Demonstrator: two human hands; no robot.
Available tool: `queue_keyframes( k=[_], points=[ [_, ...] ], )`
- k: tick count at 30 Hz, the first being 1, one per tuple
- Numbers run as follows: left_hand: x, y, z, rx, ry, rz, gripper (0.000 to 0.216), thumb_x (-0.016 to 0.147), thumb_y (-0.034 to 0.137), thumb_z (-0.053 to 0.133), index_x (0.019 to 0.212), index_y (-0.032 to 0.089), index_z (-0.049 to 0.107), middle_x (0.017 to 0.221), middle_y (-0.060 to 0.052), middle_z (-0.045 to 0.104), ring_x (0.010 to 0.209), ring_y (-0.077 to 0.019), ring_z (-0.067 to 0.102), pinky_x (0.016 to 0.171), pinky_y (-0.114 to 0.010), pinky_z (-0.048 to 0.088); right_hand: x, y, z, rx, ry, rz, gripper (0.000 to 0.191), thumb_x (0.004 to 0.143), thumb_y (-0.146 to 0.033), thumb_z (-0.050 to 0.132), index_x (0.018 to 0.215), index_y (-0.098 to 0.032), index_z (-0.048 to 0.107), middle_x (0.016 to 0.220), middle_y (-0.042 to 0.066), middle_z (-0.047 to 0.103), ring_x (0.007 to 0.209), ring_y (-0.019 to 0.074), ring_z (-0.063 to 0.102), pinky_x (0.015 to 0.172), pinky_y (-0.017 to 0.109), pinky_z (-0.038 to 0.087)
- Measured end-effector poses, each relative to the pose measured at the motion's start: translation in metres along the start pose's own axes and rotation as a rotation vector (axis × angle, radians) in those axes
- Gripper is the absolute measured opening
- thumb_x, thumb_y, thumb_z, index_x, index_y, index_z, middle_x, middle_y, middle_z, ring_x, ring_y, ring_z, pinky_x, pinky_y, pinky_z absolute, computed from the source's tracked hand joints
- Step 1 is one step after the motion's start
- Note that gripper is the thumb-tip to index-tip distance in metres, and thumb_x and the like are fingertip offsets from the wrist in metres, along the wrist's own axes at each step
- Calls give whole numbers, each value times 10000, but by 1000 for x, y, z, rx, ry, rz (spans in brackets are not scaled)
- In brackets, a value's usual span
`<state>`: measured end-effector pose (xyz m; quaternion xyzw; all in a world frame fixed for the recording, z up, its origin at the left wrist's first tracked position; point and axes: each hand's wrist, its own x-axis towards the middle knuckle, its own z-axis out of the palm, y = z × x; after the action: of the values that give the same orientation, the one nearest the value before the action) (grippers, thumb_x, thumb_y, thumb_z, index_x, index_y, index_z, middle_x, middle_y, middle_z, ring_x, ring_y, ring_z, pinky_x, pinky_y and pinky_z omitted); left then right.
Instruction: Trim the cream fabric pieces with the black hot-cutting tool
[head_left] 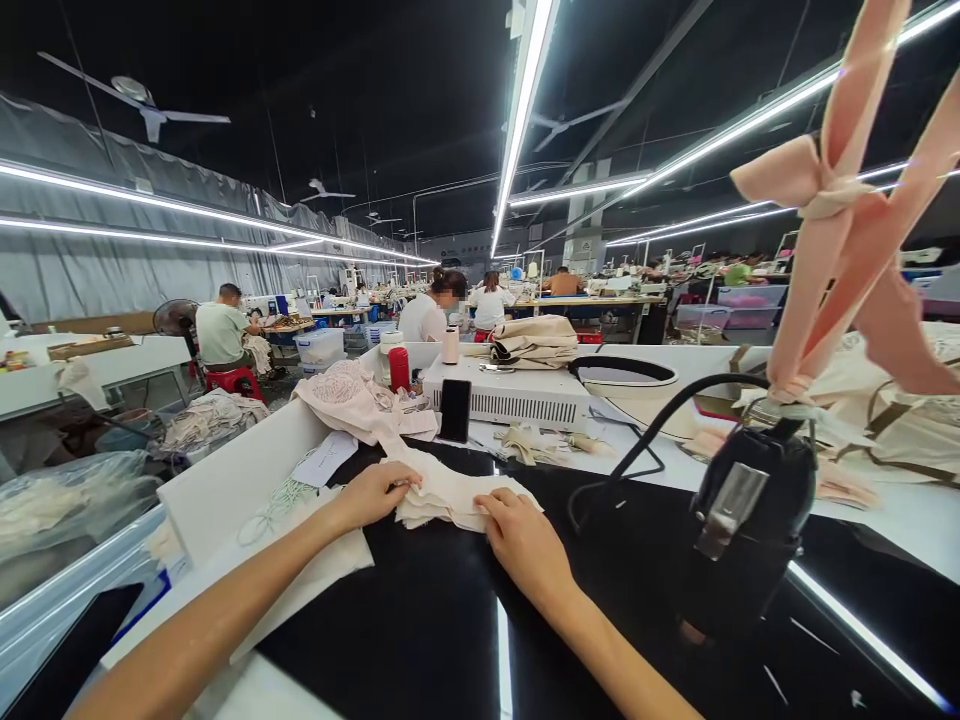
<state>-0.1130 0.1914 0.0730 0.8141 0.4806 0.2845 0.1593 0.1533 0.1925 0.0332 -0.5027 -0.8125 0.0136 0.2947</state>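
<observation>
A small stack of cream fabric pieces (442,492) with ragged front edges lies on the glossy black tabletop (420,610). My left hand (381,492) is closed, thumb and fingers pinching the stack's left end. At the right end, my right hand (521,540) has its fingers curled over the cloth, gripping its edge; the thumb is mostly hidden. Just behind the stack, a pale bra-like garment with a lace part (345,395) trails a strip of cloth down toward my left hand. A white paper tag (326,458) lies left of the stack.
A black cutting machine (750,510) with pink cloth strips (832,250) tied above it stands at the right, its cable arching leftward. Behind are a phone (454,410), a red container (399,368), a white box (510,400) and folded fabric (534,342). Co-workers sit farther back.
</observation>
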Motion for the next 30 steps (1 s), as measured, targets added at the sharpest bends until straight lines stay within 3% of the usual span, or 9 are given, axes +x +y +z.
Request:
queue_keyframes(
  k=[5, 8, 13, 20, 30],
  points=[
    [-13, -5, -23, 65, 25, -81, 309, 1029, 141, 520, 1189, 238, 766, 1339, -50, 745, 1273, -238, 669, 1170, -389, 474, -16, -12, -7, -18, -26, -30, 489, 910, -29, 448, 1216, -210, 783, 1171, 119, 775, 1067, 267, 736, 920, 359, 574],
    [-31, -16, -51, 130, 12, -212, 195, 1080, 286, 612, 1206, 190, 726, 1284, -85, 726, 1179, -254, 692, 1077, -462, 549, -33, -25, -13, 43, -50, -92, 462, 951, -64, 416, 1211, -207, 772, 1182, 119, 766, 1059, 270, 754, 936, 395, 602],
    [-76, -34, -81, 223, -92, -451, 331, 1055, 395, 691, 1293, 166, 668, 1292, -94, 680, 1094, -263, 704, 935, -452, 622, -59, -44, -10, 219, -60, -216, 361, 979, -133, 431, 1094, -246, 755, 1146, 84, 763, 985, 241, 784, 836, 369, 655],
    [-98, -39, -65, 251, -122, -519, 344, 1051, 380, 699, 1316, 165, 655, 1308, -103, 672, 1111, -262, 700, 946, -466, 618, -74, -62, -3, 315, -117, -337, 375, 975, -89, 398, 1011, -253, 733, 1106, 66, 752, 906, 206, 793, 811, 337, 660],
    [-101, -27, -51, 255, 34, -546, 322, 1055, 391, 692, 1282, 164, 669, 1277, -96, 684, 1092, -255, 703, 943, -458, 615, -85, -61, 0, 363, -190, -369, 398, 970, -60, 377, 1008, -246, 727, 1098, 58, 752, 886, 192, 793, 817, 312, 648]
  ],
)
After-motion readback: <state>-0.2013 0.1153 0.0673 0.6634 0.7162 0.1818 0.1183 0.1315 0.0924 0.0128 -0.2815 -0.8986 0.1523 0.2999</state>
